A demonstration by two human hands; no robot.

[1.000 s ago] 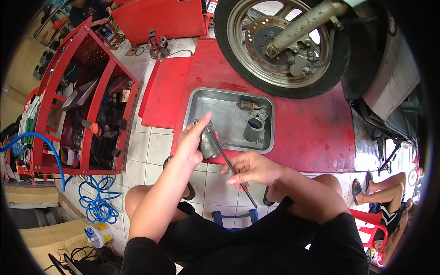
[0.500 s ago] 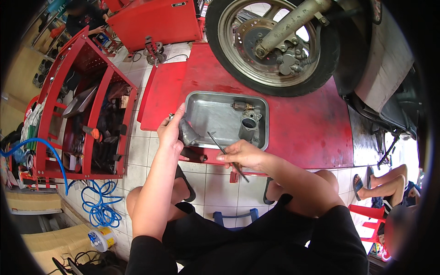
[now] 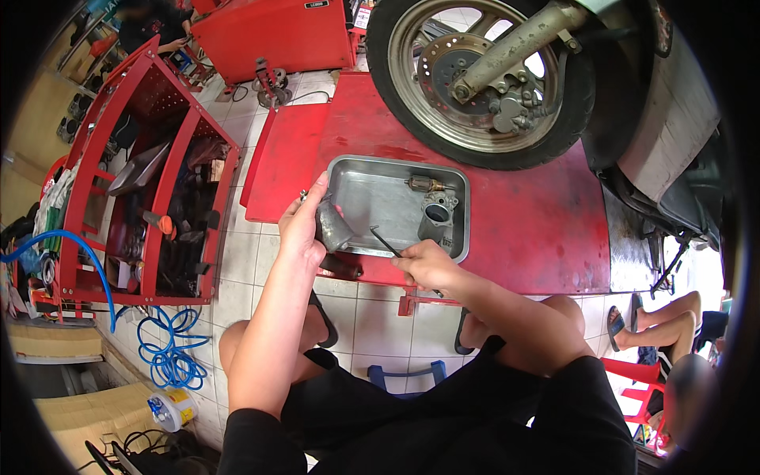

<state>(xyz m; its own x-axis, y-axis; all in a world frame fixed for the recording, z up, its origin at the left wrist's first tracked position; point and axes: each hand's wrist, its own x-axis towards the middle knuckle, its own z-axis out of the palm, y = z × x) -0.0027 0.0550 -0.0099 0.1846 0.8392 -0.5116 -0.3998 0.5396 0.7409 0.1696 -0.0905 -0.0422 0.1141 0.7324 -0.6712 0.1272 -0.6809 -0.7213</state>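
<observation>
My left hand (image 3: 302, 218) grips a grey metal cylindrical part (image 3: 335, 227), tilted over the left side of a steel tray (image 3: 370, 165). My right hand (image 3: 423, 263), just outside the tray's front edge, is closed on a thin dark metal rod (image 3: 384, 241), whose short bent tip points up-left toward the cylinder, a little apart from it. Inside the tray's right half lie a small motor armature with copper windings (image 3: 425, 184) and a cast metal housing with a round bore (image 3: 436, 223). The tray rests on a red platform (image 3: 538, 229).
A motorcycle's front wheel (image 3: 483, 142) stands behind the tray. A red shelving cart (image 3: 79, 206) with tools and a coiled blue hose (image 3: 166, 356) are at the left. One person (image 3: 150, 24) is at the upper left, another's legs (image 3: 665, 317) are at the right, beside a red chair (image 3: 633, 372).
Over the last second my left hand has moved up-left, turning the cylinder. My right hand has moved up, with the rod shifted forward; in the last half second it moved slightly right.
</observation>
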